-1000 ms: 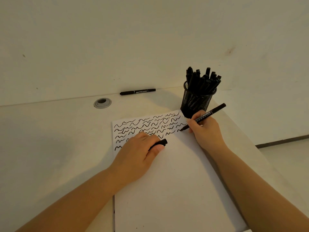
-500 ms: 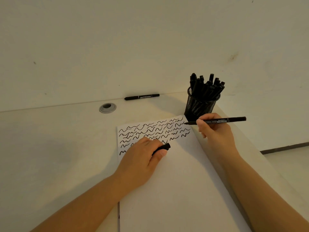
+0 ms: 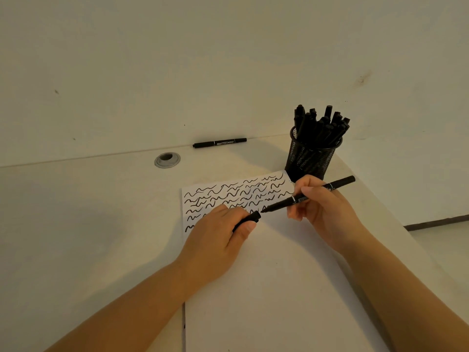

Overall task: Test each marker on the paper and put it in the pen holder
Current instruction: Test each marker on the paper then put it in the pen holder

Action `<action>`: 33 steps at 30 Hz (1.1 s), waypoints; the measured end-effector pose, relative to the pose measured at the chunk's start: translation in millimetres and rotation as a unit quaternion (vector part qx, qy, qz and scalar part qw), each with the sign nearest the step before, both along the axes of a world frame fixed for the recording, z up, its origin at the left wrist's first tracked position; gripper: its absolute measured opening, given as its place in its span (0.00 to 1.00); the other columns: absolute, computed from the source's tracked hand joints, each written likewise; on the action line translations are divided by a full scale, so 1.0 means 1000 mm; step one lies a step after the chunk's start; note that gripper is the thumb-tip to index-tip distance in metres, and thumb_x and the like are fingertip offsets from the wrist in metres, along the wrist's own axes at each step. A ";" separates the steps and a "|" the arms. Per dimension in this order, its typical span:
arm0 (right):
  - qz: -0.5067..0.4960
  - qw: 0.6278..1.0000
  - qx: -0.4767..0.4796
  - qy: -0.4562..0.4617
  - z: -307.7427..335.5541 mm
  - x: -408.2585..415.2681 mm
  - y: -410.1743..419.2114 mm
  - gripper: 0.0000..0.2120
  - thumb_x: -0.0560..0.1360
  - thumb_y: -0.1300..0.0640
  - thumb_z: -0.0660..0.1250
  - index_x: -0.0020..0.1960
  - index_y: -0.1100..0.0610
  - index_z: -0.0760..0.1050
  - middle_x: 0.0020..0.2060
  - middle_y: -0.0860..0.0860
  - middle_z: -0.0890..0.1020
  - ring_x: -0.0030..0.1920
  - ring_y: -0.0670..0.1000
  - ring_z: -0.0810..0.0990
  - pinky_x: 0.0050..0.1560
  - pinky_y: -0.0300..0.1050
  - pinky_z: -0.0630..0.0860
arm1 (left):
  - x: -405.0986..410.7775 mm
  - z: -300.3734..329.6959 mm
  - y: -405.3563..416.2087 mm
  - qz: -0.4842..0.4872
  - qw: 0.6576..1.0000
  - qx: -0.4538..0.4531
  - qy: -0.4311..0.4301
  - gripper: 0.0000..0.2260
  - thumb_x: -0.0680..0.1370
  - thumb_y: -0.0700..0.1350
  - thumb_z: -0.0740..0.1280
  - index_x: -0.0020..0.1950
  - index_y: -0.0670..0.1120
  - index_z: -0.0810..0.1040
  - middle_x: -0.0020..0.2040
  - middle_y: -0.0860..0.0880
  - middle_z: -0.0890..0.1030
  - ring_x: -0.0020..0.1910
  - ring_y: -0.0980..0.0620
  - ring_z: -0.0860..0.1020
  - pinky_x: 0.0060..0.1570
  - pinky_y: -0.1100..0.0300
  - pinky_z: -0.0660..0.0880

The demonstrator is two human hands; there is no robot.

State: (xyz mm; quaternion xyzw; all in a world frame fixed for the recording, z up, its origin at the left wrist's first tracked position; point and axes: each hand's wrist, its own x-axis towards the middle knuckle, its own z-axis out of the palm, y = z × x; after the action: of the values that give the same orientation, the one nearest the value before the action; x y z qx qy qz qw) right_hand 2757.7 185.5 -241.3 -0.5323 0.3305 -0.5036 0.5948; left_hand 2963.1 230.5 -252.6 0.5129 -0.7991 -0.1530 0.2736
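Note:
A white sheet of paper (image 3: 266, 262) lies on the desk, its top part covered with black wavy lines. My right hand (image 3: 322, 209) grips an uncapped black marker (image 3: 284, 202), its tip pointing left and almost touching the black cap (image 3: 250, 218) that my left hand (image 3: 218, 235) holds over the paper. A black mesh pen holder (image 3: 311, 161) full of several black markers stands just beyond the paper's top right corner. One more capped black marker (image 3: 219, 143) lies at the back of the desk by the wall.
A round grey cable grommet (image 3: 167, 160) is set into the white desk (image 3: 88, 212) at the back left. The desk's right edge runs diagonally past my right forearm, with floor (image 3: 446, 250) beyond. A wall rises behind the desk.
My right hand lifted the marker off the paper, swung it level, then brought its tip down and left to the cap in my left hand. The view shifted slightly.

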 end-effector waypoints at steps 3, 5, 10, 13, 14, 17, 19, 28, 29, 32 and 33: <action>0.006 1.000 -0.004 0.018 -0.001 0.001 0.000 0.05 0.68 0.59 0.57 0.38 0.61 0.68 0.25 0.55 0.79 0.26 0.51 0.75 0.29 0.38 0.70 | 0.000 0.000 0.000 -0.003 1.000 -0.002 -0.010 0.08 0.76 0.57 0.52 0.43 0.56 0.67 0.34 0.58 0.71 0.39 0.62 0.68 0.36 0.69 0.63; 0.012 0.999 -0.003 0.029 -0.002 0.002 0.000 0.05 0.68 0.59 0.58 0.38 0.61 0.68 0.25 0.55 0.79 0.26 0.51 0.75 0.29 0.39 0.70 | -0.001 0.000 0.001 -0.004 1.000 -0.006 -0.011 0.08 0.76 0.57 0.52 0.42 0.57 0.66 0.32 0.60 0.68 0.38 0.62 0.67 0.35 0.69 0.62; 0.019 0.999 0.005 0.042 -0.002 0.004 0.002 0.05 0.69 0.59 0.59 0.38 0.60 0.69 0.26 0.55 0.80 0.27 0.51 0.76 0.29 0.39 0.71 | -0.002 0.001 0.001 -0.005 1.000 -0.009 -0.013 0.07 0.76 0.57 0.52 0.41 0.57 0.66 0.32 0.60 0.66 0.36 0.62 0.67 0.33 0.69 0.61; 0.014 0.998 -0.006 0.060 -0.002 0.004 0.003 0.05 0.69 0.58 0.63 0.37 0.59 0.70 0.26 0.55 0.80 0.28 0.52 0.76 0.30 0.39 0.72 | -0.002 0.002 0.001 -0.006 1.000 -0.008 -0.011 0.07 0.76 0.56 0.52 0.41 0.57 0.65 0.31 0.60 0.66 0.37 0.62 0.67 0.33 0.69 0.62; 0.015 0.997 -0.013 0.070 -0.001 0.004 0.004 0.06 0.70 0.58 0.66 0.38 0.59 0.71 0.27 0.54 0.80 0.28 0.51 0.76 0.31 0.40 0.72 | -0.002 0.002 0.001 -0.006 1.000 -0.008 -0.010 0.07 0.76 0.56 0.52 0.41 0.57 0.65 0.32 0.60 0.66 0.37 0.62 0.67 0.34 0.69 0.62; 0.021 0.995 -0.033 0.088 0.002 0.005 0.006 0.07 0.68 0.58 0.69 0.40 0.60 0.72 0.27 0.53 0.81 0.28 0.49 0.76 0.31 0.39 0.73 | -0.001 0.002 0.002 -0.005 1.000 -0.008 -0.014 0.07 0.76 0.57 0.52 0.42 0.57 0.65 0.32 0.60 0.66 0.36 0.62 0.67 0.33 0.68 0.61; 0.026 0.995 -0.038 0.091 0.003 0.006 0.007 0.07 0.66 0.58 0.67 0.40 0.60 0.72 0.27 0.53 0.81 0.27 0.48 0.76 0.30 0.38 0.73 | -0.001 0.001 0.001 -0.004 1.000 -0.011 -0.017 0.08 0.76 0.57 0.52 0.42 0.56 0.66 0.32 0.60 0.66 0.36 0.62 0.67 0.33 0.68 0.60; 0.039 0.994 -0.048 0.093 0.004 0.015 0.014 0.06 0.66 0.61 0.67 0.39 0.62 0.71 0.26 0.52 0.79 0.27 0.47 0.75 0.30 0.38 0.72 | -0.001 0.002 0.000 0.003 0.999 -0.037 -0.026 0.17 0.77 0.54 0.52 0.45 0.46 0.75 0.35 0.56 0.69 0.36 0.57 0.64 0.33 0.69 0.61; 0.040 0.994 -0.052 0.092 0.004 0.016 0.015 0.05 0.67 0.63 0.67 0.39 0.62 0.71 0.25 0.52 0.79 0.27 0.46 0.75 0.30 0.38 0.72 | -0.001 0.003 0.000 0.004 0.999 -0.032 -0.028 0.17 0.78 0.55 0.51 0.45 0.46 0.75 0.35 0.56 0.68 0.36 0.56 0.65 0.33 0.70 0.61; 0.042 0.993 -0.053 0.093 0.004 0.017 0.016 0.07 0.70 0.72 0.64 0.39 0.62 0.70 0.25 0.51 0.78 0.27 0.45 0.74 0.30 0.37 0.71 | 0.001 0.004 -0.001 -0.013 0.999 -0.008 -0.029 0.19 0.78 0.55 0.49 0.45 0.46 0.74 0.34 0.58 0.66 0.36 0.58 0.65 0.35 0.70 0.62; 0.044 0.993 -0.054 0.096 0.004 0.017 0.017 0.07 0.70 0.73 0.64 0.39 0.62 0.70 0.25 0.51 0.78 0.27 0.46 0.73 0.30 0.37 0.71 | 0.001 0.005 -0.001 -0.020 0.999 0.001 -0.028 0.18 0.77 0.55 0.49 0.45 0.47 0.74 0.33 0.58 0.66 0.35 0.60 0.65 0.35 0.69 0.62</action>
State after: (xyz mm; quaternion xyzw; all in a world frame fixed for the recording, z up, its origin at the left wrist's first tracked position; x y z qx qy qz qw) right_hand 2774.8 202.5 -237.1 -0.6232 0.3349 -0.4406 0.5526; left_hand 2964.5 229.1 -248.1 0.5011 -0.8165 -0.1445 0.2477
